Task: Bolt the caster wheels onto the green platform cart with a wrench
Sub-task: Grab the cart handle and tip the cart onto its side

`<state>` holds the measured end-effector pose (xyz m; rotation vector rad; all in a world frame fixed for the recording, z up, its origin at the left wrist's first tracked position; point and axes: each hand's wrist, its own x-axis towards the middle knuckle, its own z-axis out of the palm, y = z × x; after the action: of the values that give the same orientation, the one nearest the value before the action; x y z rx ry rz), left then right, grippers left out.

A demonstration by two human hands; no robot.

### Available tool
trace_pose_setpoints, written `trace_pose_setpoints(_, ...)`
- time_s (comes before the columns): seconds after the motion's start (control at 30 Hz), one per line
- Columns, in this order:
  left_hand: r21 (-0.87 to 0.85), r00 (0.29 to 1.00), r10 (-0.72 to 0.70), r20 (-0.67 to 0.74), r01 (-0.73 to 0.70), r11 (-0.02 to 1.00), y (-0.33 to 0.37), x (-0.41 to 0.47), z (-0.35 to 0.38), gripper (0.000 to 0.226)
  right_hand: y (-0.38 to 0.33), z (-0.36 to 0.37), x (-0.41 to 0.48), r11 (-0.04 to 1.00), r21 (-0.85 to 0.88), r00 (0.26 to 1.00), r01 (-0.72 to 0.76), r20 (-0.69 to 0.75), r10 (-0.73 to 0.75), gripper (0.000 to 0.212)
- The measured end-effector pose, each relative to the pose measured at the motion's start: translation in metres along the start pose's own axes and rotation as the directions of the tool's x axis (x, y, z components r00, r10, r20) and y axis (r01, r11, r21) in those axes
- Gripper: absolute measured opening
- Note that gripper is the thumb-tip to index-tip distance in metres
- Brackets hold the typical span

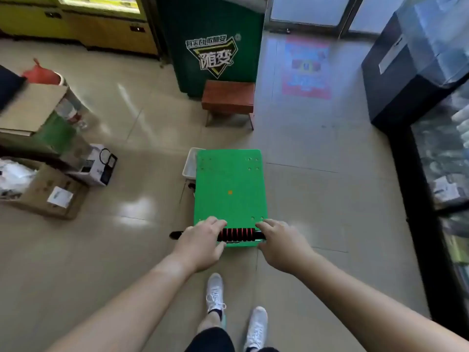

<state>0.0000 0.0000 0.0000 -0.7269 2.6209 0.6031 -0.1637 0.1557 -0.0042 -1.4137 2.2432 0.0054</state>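
Observation:
The green platform cart point(229, 189) stands on the tiled floor in front of me, deck up, with small bolt holes near its corners. Its black handle bar with red ribs point(237, 234) crosses the near end. My left hand point(200, 243) grips the bar's left part, fingers curled over the top. My right hand point(279, 243) grips the right part the same way. No caster wheels or wrench are visible. A white tray point(189, 163) pokes out from behind the cart's far left corner.
A small brown wooden stool point(228, 97) stands beyond the cart, before a green cabinet point(210, 44). Cardboard boxes point(43, 191) crowd the left side. A dark freezer case point(436, 174) lines the right. My white shoes point(215, 293) are below the handle.

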Motion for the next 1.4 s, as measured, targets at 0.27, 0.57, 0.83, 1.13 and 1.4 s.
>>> trace_pose_setpoints(0.27,0.069,0.979,0.035,0.199,-0.05,0.996,-0.075,0.045,0.04,0.068,-0.027,0.052,0.066,0.995,-0.091,0.994,-0.044,0.096,0.053,0.039)
trace_pose_setpoints(0.57,0.08,0.96,0.065,0.271,-0.09,0.993,-0.124,0.062,0.066,0.067,-0.036,0.088,0.098,0.99,-0.123,0.983,-0.075,0.155,0.094,0.029)
trace_pose_setpoints(0.83,-0.003,0.955,0.07,0.288,-0.072,0.997,-0.126,0.074,0.064,0.047,-0.019,0.092,0.102,1.0,0.016,0.992,-0.02,0.121,0.018,0.024)
trace_pose_setpoints(1.13,-0.017,0.968,0.106,0.228,-0.105,0.994,-0.054,0.086,0.068,0.044,0.053,0.088,0.066,0.997,0.071,1.0,0.026,-0.014,-0.025,0.056)
trace_pose_setpoints(1.4,0.048,0.966,0.139,0.216,-0.153,0.987,0.097,0.106,0.078,0.034,0.178,0.071,-0.006,0.971,0.225,0.997,-0.079,-0.008,0.082,0.051)
